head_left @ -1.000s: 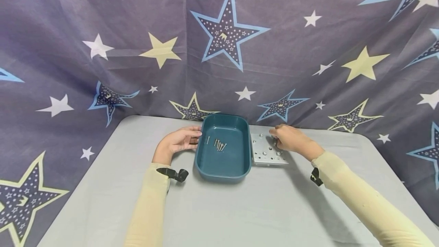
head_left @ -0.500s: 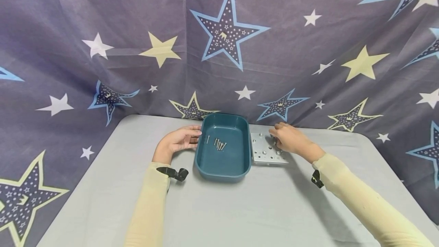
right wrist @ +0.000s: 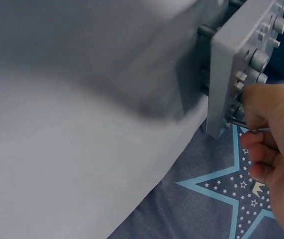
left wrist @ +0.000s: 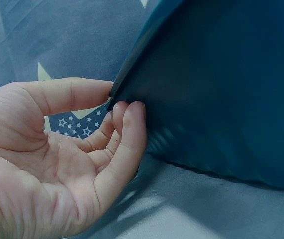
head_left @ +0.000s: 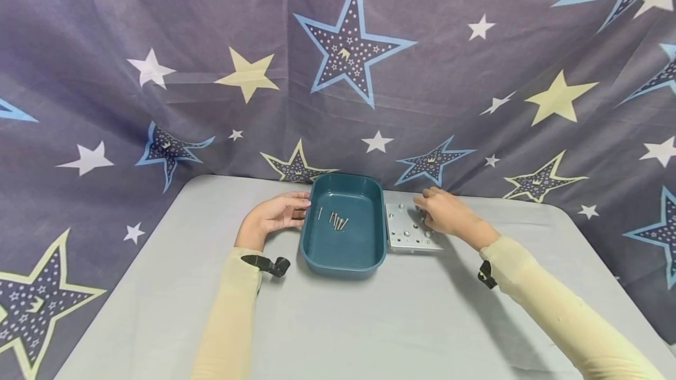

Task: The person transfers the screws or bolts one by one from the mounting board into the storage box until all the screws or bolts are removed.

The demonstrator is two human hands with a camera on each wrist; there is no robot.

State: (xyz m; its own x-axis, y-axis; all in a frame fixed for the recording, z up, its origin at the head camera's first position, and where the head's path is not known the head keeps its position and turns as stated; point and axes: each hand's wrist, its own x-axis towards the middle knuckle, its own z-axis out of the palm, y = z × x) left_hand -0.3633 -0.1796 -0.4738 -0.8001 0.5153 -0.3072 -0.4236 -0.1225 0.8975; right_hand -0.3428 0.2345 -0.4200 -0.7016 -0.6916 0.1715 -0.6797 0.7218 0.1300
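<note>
The teal tray (head_left: 343, 260) stands mid-table with several slim screws (head_left: 338, 221) lying on its floor. My left hand (head_left: 274, 216) holds the tray's left side; in the left wrist view, its curled fingers (left wrist: 127, 139) meet the rim and outer wall. To the right of the tray is a silver metal plate (head_left: 401, 239) with holes and several bolts standing in it. At the plate's far right part, my right hand (head_left: 449, 213) pinches a thin screw (right wrist: 237, 121) between thumb and fingers, its end against the plate. The fingertips partly hide that screw.
Bolt shafts (right wrist: 207, 31) stick out beneath the plate, which sits raised off the grey table (head_left: 338, 327). A star-patterned cloth (head_left: 343, 133) hangs right behind the table's back edge. Black straps (head_left: 269, 265) circle both wrists.
Almost nothing differs: both hands, the tray and the plate keep their places. The whole head view shifts by a few pixels.
</note>
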